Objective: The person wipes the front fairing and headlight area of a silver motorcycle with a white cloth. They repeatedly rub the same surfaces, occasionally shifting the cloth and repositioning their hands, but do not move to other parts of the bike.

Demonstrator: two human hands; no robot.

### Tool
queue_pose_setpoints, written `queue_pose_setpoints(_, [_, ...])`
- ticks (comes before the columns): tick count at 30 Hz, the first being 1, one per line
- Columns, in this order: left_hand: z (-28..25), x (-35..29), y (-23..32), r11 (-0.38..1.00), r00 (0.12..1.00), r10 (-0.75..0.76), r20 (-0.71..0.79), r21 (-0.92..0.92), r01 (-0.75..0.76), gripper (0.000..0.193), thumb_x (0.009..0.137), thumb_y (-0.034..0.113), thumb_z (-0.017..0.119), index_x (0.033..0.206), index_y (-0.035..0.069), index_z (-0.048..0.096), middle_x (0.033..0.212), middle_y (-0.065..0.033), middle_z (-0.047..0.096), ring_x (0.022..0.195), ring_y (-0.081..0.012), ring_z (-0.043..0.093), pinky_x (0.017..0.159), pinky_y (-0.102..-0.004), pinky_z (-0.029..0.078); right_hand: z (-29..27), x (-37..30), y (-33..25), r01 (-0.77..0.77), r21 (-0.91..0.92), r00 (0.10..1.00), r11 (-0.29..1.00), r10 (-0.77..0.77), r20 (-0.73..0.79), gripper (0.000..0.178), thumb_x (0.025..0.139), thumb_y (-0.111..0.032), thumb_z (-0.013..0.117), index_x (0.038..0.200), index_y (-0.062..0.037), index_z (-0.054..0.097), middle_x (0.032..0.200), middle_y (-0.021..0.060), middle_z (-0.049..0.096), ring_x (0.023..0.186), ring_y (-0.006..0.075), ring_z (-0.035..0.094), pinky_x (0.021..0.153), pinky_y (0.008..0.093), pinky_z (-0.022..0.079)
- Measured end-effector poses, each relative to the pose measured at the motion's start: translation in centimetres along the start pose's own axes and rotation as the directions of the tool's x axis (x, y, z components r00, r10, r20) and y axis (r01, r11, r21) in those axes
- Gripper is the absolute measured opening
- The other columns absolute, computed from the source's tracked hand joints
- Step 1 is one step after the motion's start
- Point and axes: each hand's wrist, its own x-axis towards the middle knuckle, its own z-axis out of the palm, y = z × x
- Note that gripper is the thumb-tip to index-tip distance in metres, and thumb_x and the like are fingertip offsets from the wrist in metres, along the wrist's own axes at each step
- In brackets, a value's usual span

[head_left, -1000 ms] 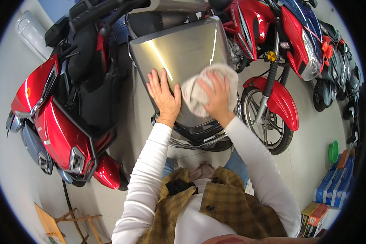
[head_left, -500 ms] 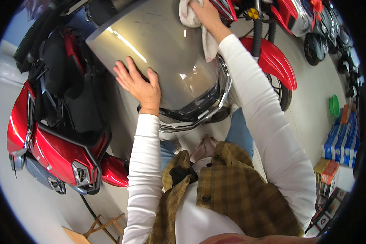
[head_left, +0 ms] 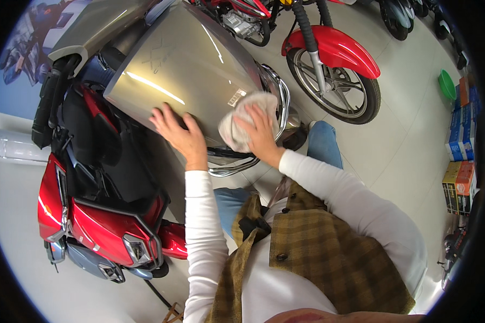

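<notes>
In front of me is a large glossy, gold-grey curved panel [head_left: 199,70] of a vehicle, with bright reflections and faint marks on it. My left hand [head_left: 182,134] lies on its near left edge, fingers spread and holding nothing. My right hand [head_left: 261,129] presses a bunched white cloth [head_left: 234,121] against the panel's near right part. The fingers lie over the cloth, which hides the surface beneath. Just below runs a chrome bumper bar [head_left: 229,171] along the panel's near edge.
At the left stands a red scooter [head_left: 108,226] with a black seat. A motorcycle with a red front fender [head_left: 337,51] and a spoked wheel is beyond on the right. Blue boxes [head_left: 461,132] and a green basin [head_left: 446,84] sit at the far right.
My right hand has drawn the cloth from the panel's far right side back toward me, to its near edge. The left hand stays on the panel. The view has shifted.
</notes>
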Motion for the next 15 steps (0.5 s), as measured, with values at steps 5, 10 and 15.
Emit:
queue_pose_setpoints(5, [1.1,-3.7,1.6,0.994,0.985,0.108,0.133,-0.004,-0.109,0.052,0.094,0.017,0.065,0.145,0.013,0.058,0.163,-0.0186,0.036,0.155,-0.0497,0.019,0.121,-0.0689,0.009,-0.4,-3.2,-0.4,0.056,0.149,0.996,0.987,-0.067,0.067,0.066,0.077,0.006,0.057,0.136,-0.0199,0.067,0.148,0.0125,0.052,0.14,0.0341,0.044,0.11,0.0486,0.034])
queue_pose_setpoints(10, [2.1,0.0,0.3,0.989,0.99,0.139,0.03,0.036,-0.14,0.048,0.095,0.024,0.068,0.141,0.015,0.061,0.161,-0.0148,0.04,0.154,-0.0467,0.022,0.121,-0.0702,0.008,-1.0,4.1,0.4,0.08,0.033,0.993,0.996,-0.077,-0.087,0.062,0.075,0.006,0.058,0.131,-0.018,0.07,0.141,0.0086,0.058,0.131,0.0308,0.051,0.106,0.0454,0.035])
queue_pose_setpoints(15, [3.0,0.3,0.0,0.979,0.985,0.17,-0.018,0.115,-0.167,0.048,0.094,0.026,0.068,0.14,0.014,0.062,0.157,-0.0125,0.046,0.152,-0.0425,0.03,0.121,-0.0693,0.009,-0.3,11.3,3.1,-0.03,0.013,0.97,0.999,0.032,-0.241,0.05,0.072,0.005,0.067,0.113,-0.0219,0.076,0.123,0.008,0.061,0.118,0.0322,0.056,0.099,0.0451,0.04])
